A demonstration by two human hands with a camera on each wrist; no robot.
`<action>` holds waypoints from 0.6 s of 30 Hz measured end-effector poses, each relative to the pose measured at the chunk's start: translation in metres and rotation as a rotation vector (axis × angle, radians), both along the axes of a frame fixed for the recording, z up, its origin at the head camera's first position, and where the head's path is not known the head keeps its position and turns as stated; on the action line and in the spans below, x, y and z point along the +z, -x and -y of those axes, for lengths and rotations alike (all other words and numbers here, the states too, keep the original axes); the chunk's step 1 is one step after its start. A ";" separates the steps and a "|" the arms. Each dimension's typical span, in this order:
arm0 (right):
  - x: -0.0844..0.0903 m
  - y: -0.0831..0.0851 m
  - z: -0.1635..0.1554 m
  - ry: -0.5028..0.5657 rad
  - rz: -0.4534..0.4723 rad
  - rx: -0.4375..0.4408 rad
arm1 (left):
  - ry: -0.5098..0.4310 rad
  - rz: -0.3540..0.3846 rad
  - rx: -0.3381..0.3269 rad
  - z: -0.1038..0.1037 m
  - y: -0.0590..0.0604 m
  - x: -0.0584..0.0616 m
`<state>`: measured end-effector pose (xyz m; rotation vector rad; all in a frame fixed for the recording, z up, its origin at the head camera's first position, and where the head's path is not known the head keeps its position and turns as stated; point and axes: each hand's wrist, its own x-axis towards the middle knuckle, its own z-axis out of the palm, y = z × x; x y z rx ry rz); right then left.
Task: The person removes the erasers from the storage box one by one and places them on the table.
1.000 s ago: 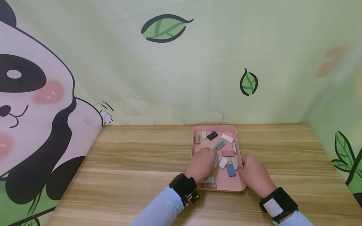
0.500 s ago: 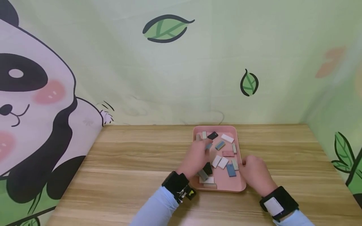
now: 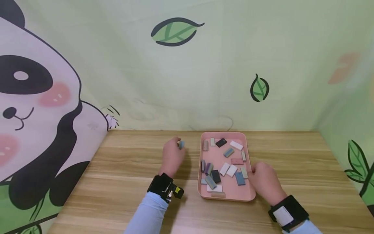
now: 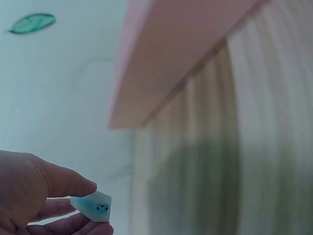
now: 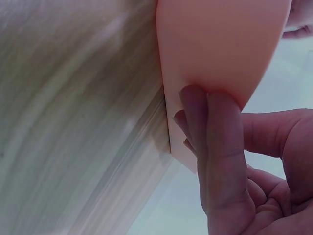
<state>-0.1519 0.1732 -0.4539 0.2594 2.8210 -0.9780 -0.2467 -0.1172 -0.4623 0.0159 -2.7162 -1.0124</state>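
Left grip pinches a small blue-white block: thumb on one side, fingers on the other. Block looks raised off the surface, left of the tray and clear of it. Held near the fingertips, probably because it's too small for a palm hold; that also leaves its end face, with a little printed face, uncovered.

Right grip is on the tray's right side. Right wrist view shows two fingers pressed straight against the outer wall, thumb crossing behind them on the rim side, so I read it as pinching the wall. Thumb tip is hidden. Likely there to keep the tray from sliding; tray sits flat.

Remaining pieces are loose in the tray, no set order. Pink piece lies near the right wall, apart from the white pair, which sit side by side. Lower left is crowded: a striped piece overlaps a white piece, with a black piece just beside. Raised walls presumably keep the lot contained.
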 end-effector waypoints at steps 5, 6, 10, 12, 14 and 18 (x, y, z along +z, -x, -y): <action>-0.002 0.000 0.000 -0.005 -0.008 0.000 | -0.012 0.066 0.056 0.012 0.000 -0.014; -0.003 0.000 -0.001 -0.004 -0.007 -0.001 | -0.008 0.074 0.068 0.013 0.000 -0.017; -0.004 0.000 0.000 -0.012 -0.016 0.000 | 0.040 0.068 0.108 0.015 0.002 -0.027; -0.004 0.000 0.000 -0.018 -0.020 -0.001 | 0.050 0.058 0.116 0.015 0.003 -0.029; -0.004 -0.001 0.000 -0.027 -0.029 0.001 | 0.062 0.044 0.118 0.014 0.004 -0.030; -0.004 0.000 0.000 -0.035 -0.036 -0.003 | 0.066 0.042 0.121 0.013 0.004 -0.028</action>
